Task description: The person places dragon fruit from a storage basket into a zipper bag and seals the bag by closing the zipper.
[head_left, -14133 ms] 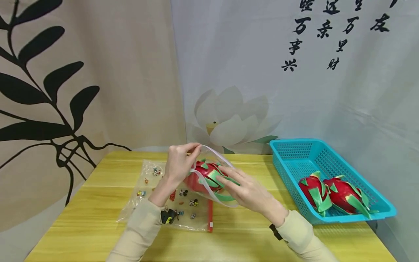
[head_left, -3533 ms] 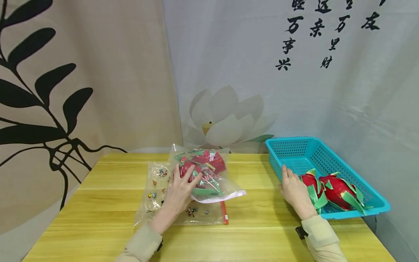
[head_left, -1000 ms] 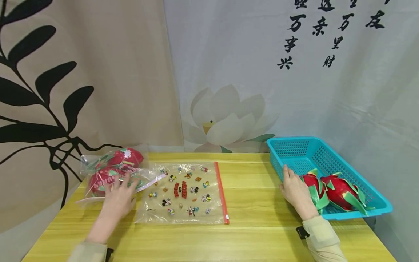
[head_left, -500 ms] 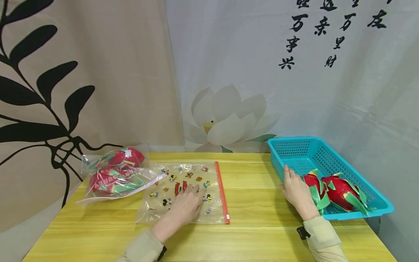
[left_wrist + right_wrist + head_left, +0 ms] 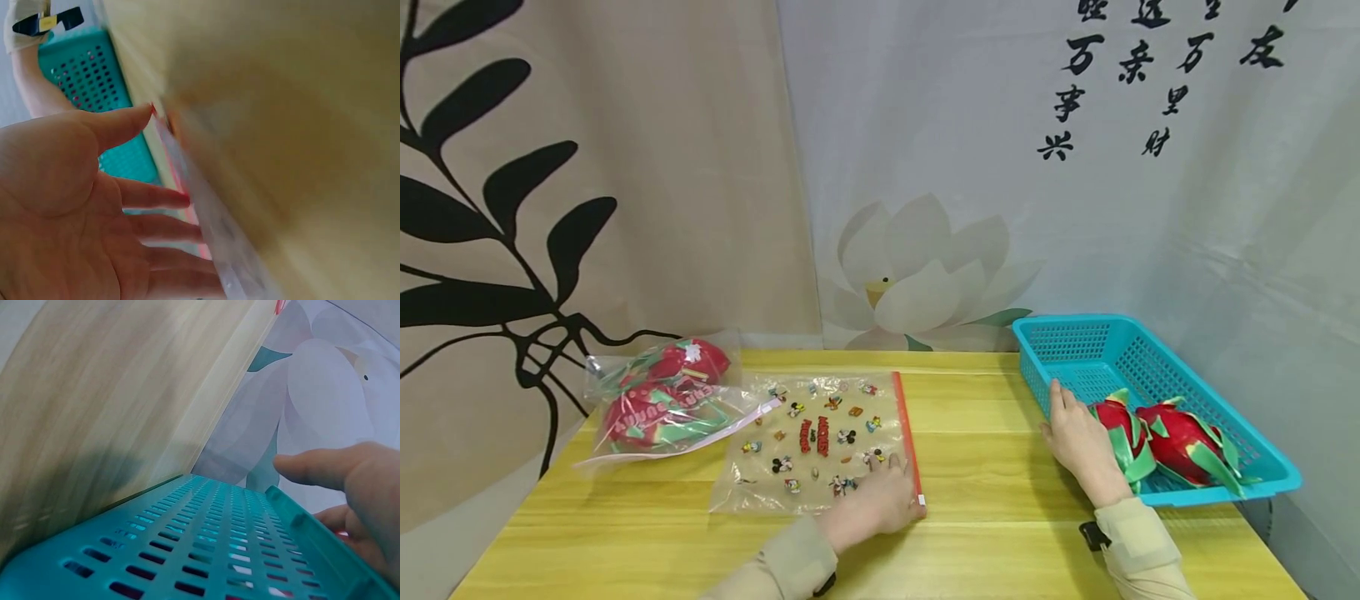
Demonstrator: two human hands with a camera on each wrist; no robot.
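Observation:
A clear zip bag printed with small cartoon figures lies flat mid-table, its red slider strip on the right. My left hand is over the bag's near right corner, beside the strip. In the left wrist view, the fingers are extended against the bag's edge and the thumb is near the red strip. My right hand rests on the left rim of the blue basket. Its thumb stands outside the rim, with other fingers over the inner side. Two dragon fruits lie in the basket.
At the table's left lies another clear zip bag, with a pale lilac strip and dragon fruits inside. A printed curtain hangs behind the wooden table. The basket occupies the right end.
The filled bag was moved left off the flat bag. My left hand has since left it and travelled right to the flat bag's near right corner. The right hand stays at the basket.

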